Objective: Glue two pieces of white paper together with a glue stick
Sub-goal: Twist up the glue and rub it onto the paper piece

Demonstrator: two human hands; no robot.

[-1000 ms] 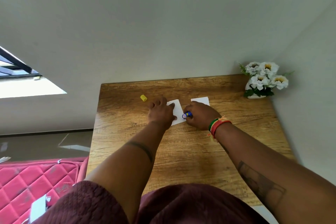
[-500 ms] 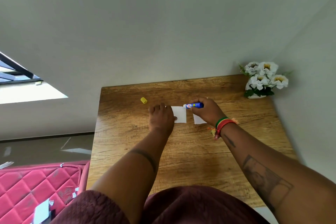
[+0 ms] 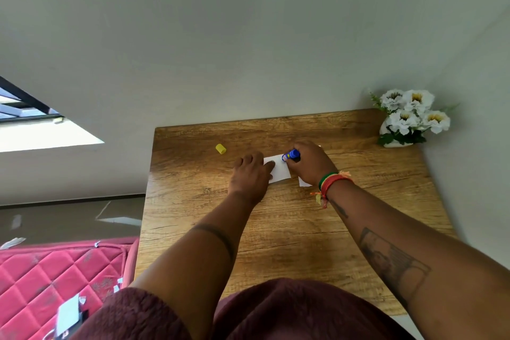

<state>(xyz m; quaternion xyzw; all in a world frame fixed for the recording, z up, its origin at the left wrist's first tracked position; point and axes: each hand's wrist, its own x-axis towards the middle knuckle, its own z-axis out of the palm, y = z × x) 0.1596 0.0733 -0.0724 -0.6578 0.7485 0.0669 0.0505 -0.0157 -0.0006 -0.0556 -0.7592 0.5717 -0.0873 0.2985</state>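
A white paper square [image 3: 280,171] lies on the wooden table [image 3: 289,229]. My left hand [image 3: 249,174] presses flat on the paper's left side and holds it down. My right hand [image 3: 310,164] grips a blue glue stick [image 3: 290,156], whose tip points left onto the paper's far right corner. A second white paper [image 3: 303,182] lies under my right hand, and only its near corner shows. The glue stick's yellow cap [image 3: 220,149] lies on the table to the left of my left hand.
A white vase of white flowers [image 3: 408,119] stands at the table's far right corner against the wall. A pink quilted cushion [image 3: 55,279] with paper scraps sits left of the table, low down.
My right hand has moved the glue stick left and down, from above the gap between the papers onto the left paper. The left hand still presses the paper.
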